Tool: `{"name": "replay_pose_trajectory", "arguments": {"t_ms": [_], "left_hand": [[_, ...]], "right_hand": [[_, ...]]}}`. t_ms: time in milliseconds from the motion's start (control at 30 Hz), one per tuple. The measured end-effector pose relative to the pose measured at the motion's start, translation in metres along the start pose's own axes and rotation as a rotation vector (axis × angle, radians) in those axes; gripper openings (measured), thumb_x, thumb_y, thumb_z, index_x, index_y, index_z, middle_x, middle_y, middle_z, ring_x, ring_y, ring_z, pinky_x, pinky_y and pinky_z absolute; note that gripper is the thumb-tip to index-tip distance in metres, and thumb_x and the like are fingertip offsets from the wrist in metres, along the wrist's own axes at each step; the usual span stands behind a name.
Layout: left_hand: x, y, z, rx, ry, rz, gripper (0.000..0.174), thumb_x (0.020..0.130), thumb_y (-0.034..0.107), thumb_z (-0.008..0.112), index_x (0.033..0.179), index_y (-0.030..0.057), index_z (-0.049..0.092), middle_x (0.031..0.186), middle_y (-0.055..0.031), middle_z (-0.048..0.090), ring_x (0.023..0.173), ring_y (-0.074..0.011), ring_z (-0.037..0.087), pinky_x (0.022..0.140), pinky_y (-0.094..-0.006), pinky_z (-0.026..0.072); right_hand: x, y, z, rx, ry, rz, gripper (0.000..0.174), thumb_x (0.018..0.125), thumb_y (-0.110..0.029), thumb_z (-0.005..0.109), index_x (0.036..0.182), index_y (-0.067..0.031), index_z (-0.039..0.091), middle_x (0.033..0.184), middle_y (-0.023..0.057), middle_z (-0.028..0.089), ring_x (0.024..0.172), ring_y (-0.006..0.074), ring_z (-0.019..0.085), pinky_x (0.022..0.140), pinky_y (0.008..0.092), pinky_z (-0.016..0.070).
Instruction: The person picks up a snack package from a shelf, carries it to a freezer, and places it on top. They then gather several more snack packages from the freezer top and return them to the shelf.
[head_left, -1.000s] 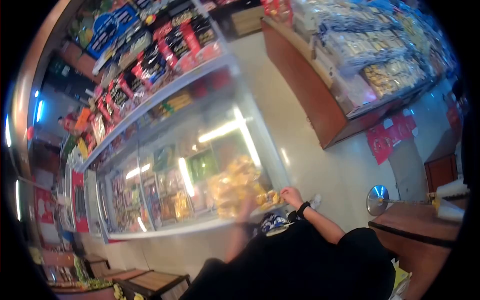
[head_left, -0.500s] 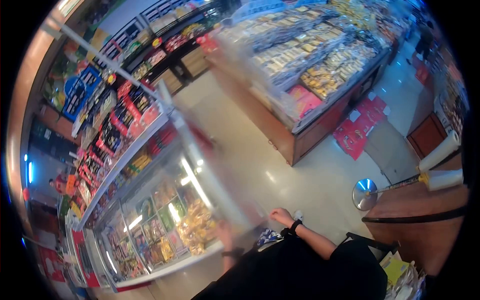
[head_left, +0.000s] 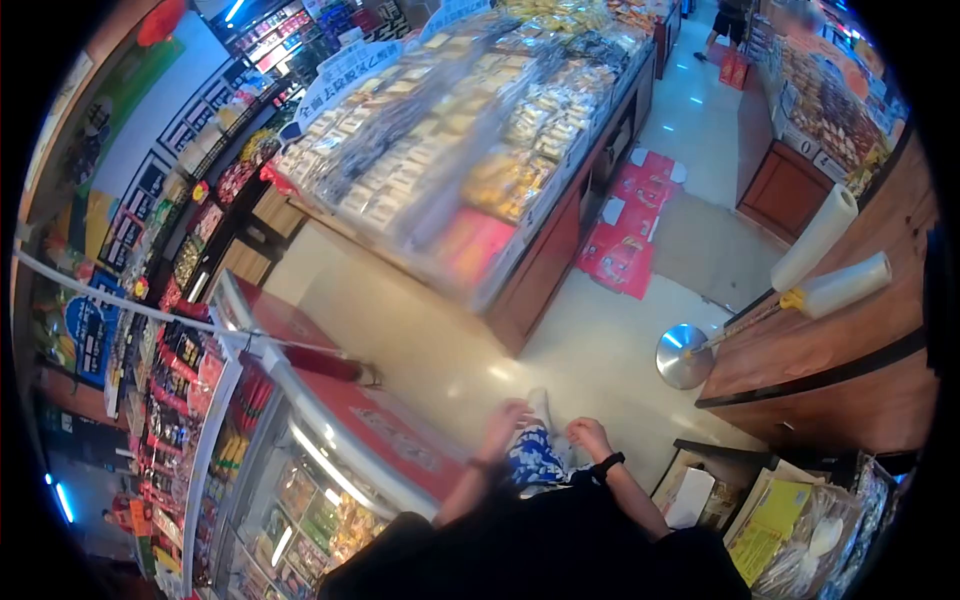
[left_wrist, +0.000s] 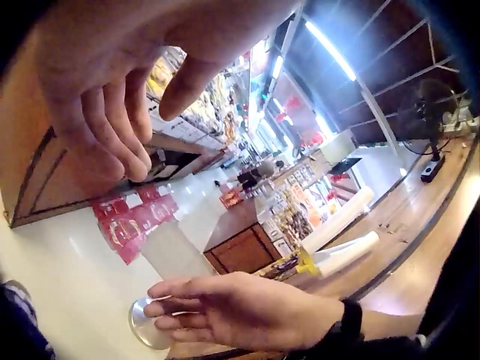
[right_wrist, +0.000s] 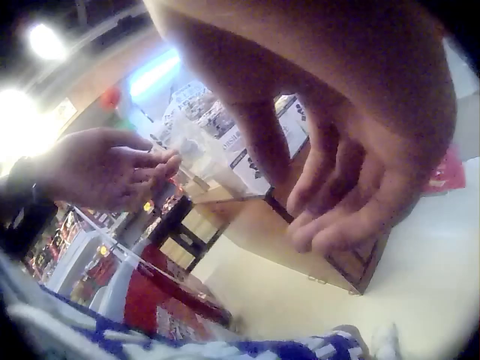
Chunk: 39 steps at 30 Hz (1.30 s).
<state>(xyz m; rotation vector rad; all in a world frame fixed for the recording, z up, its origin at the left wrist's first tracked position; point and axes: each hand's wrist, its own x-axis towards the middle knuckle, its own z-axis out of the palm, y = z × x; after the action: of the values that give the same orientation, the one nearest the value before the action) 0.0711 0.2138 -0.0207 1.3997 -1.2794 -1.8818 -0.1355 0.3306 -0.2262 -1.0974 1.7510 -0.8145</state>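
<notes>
Both hands hang in front of the body with nothing in them. In the head view my left hand [head_left: 506, 428] is over the blue-and-white patterned cloth [head_left: 533, 455], beside the freezer's red side [head_left: 400, 440]; it looks blurred. My right hand [head_left: 590, 438] is a little to its right, above the floor, with a black band at the wrist. The left wrist view shows the left hand [left_wrist: 127, 82] with loosely bent fingers and the right hand [left_wrist: 240, 307] with fingers extended. In the right wrist view the right hand's fingers [right_wrist: 337, 187] curve loosely, apart from the left hand [right_wrist: 112, 169].
A glass-topped freezer [head_left: 290, 500] stands at lower left. Ahead is a wooden display [head_left: 540, 280] piled with packaged food. At right are a round metal base [head_left: 685, 356], plastic rolls [head_left: 845, 285] and a wooden counter [head_left: 830, 370]. Flattened red cardboard [head_left: 625, 240] lies on the floor.
The view has turned right, away from the freezer. My left hand has moved off the yellow packages in the freezer and nearer my right hand, which no longer touches the yellow package at the freezer's edge.
</notes>
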Motion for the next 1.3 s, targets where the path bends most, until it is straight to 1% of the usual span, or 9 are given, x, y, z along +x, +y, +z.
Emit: {"name": "replay_pose_trajectory", "arguments": {"t_ms": [200, 467, 600, 700, 900, 1033, 1133, 1233, 1300], "left_hand": [[0.105, 0.028, 0.028, -0.001, 0.014, 0.072, 0.03, 0.096, 0.027, 0.051, 0.113, 0.0038, 0.059, 0.101, -0.0092, 0.064, 0.092, -0.019, 0.061, 0.078, -0.0316, 0.0509], [0.241, 0.106, 0.013, 0.085, 0.251, 0.393, 0.026, 0.091, 0.02, 0.058, 0.11, 0.0018, 0.059, 0.099, -0.0104, 0.062, 0.088, -0.0179, 0.058, 0.076, -0.0328, 0.0479], [0.296, 0.124, 0.005, 0.283, 0.539, 0.54, 0.032, 0.083, 0.016, 0.064, 0.111, 0.0, 0.06, 0.103, -0.0159, 0.063, 0.094, -0.0271, 0.062, 0.083, -0.0389, 0.0484], [0.314, 0.133, -0.003, 0.19, 0.571, 0.416, 0.038, 0.079, 0.014, 0.065, 0.113, -0.0019, 0.06, 0.106, -0.0198, 0.063, 0.101, -0.0333, 0.061, 0.087, -0.0419, 0.0477], [0.351, 0.132, -0.041, 0.294, 0.819, 0.253, 0.035, 0.078, 0.015, 0.065, 0.109, -0.0022, 0.059, 0.101, -0.018, 0.062, 0.097, -0.0319, 0.06, 0.087, -0.0424, 0.0472], [0.352, 0.137, -0.041, 0.007, 0.918, 0.171, 0.026, 0.082, 0.01, 0.059, 0.105, -0.0017, 0.058, 0.1, -0.0168, 0.059, 0.094, -0.0299, 0.058, 0.086, -0.0417, 0.0463], [0.345, 0.191, -0.07, -0.163, 0.893, 0.056, 0.027, 0.087, 0.003, 0.051, 0.114, -0.001, 0.054, 0.112, -0.0166, 0.057, 0.102, -0.0282, 0.056, 0.091, -0.0393, 0.0447], [0.353, 0.215, -0.087, 0.544, 1.462, 0.552, 0.016, 0.089, 0.009, 0.049, 0.097, 0.0016, 0.061, 0.094, -0.0183, 0.06, 0.086, -0.0342, 0.059, 0.076, -0.0473, 0.0471], [0.407, 0.152, -0.105, 0.036, 1.184, 0.117, 0.046, 0.088, 0.003, 0.048, 0.133, -0.0002, 0.047, 0.129, -0.0215, 0.053, 0.121, -0.0326, 0.05, 0.104, -0.0412, 0.0391]], "right_hand": [[0.038, -0.046, -0.066, 0.43, -0.172, 0.337, 0.02, 0.092, -0.019, 0.057, 0.096, -0.003, 0.067, 0.083, 0.0072, 0.069, 0.069, 0.0148, 0.066, 0.063, 0.0267, 0.0532], [0.255, -0.048, -0.122, -0.026, -0.111, -0.089, 0.018, 0.091, -0.016, 0.055, 0.095, -0.0032, 0.067, 0.082, 0.0064, 0.069, 0.067, 0.0125, 0.064, 0.06, 0.0244, 0.0501], [0.32, -0.133, -0.13, 0.185, -0.065, -0.006, 0.018, 0.092, -0.017, 0.053, 0.093, -0.0046, 0.067, 0.081, 0.0048, 0.068, 0.068, 0.0117, 0.063, 0.061, 0.023, 0.0495], [0.35, -0.17, -0.117, 0.269, -0.216, -0.112, 0.019, 0.092, -0.017, 0.052, 0.093, -0.0051, 0.066, 0.082, 0.0047, 0.068, 0.069, 0.0113, 0.063, 0.063, 0.023, 0.0497], [0.418, -0.245, -0.081, -0.214, -0.573, -0.349, 0.018, 0.091, -0.016, 0.052, 0.09, -0.0051, 0.066, 0.08, 0.0025, 0.066, 0.069, 0.0116, 0.061, 0.061, 0.025, 0.0478], [0.442, -0.315, -0.068, -0.345, -0.721, -0.557, 0.019, 0.09, -0.015, 0.053, 0.087, -0.0041, 0.068, 0.075, 0.0027, 0.065, 0.065, 0.0126, 0.06, 0.06, 0.0264, 0.0487], [0.468, -0.335, -0.047, -0.338, -0.817, -0.412, 0.02, 0.089, -0.017, 0.054, 0.086, -0.0041, 0.069, 0.072, 0.0028, 0.064, 0.064, 0.014, 0.061, 0.06, 0.0283, 0.0498], [0.485, -0.394, -0.052, -0.389, -0.946, -0.396, 0.017, 0.086, -0.015, 0.056, 0.086, -0.0039, 0.069, 0.074, 0.0033, 0.065, 0.067, 0.0138, 0.061, 0.06, 0.0296, 0.0501], [0.49, -0.432, -0.047, -0.217, -1.014, -0.185, 0.015, 0.084, -0.012, 0.056, 0.086, -0.0035, 0.069, 0.076, 0.0031, 0.066, 0.068, 0.0128, 0.06, 0.061, 0.029, 0.0499]]}}
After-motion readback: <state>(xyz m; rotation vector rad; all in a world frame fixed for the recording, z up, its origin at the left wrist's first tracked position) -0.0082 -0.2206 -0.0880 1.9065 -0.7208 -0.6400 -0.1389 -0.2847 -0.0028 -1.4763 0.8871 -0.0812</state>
